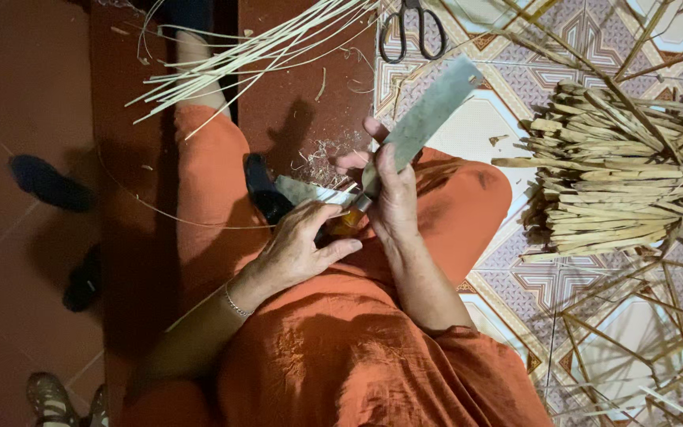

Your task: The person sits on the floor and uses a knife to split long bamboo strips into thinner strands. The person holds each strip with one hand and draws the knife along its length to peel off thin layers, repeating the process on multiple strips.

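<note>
while the right hand [393,198] grips the cleaver [424,119], the left hand [298,249] pinches thin bamboo strips [333,196]; splitting looks underway, needing steady blade pressure next.

Head camera looks steeply down, close over the lap [357,348].

The person wears loose, crinkled rust-orange clothing [333,348] covering lap and both legs. A thin silver bracelet [235,304] circles the wrist just behind the left hand [298,249]. The forearm behind the right hand [393,198] is bare.
</note>
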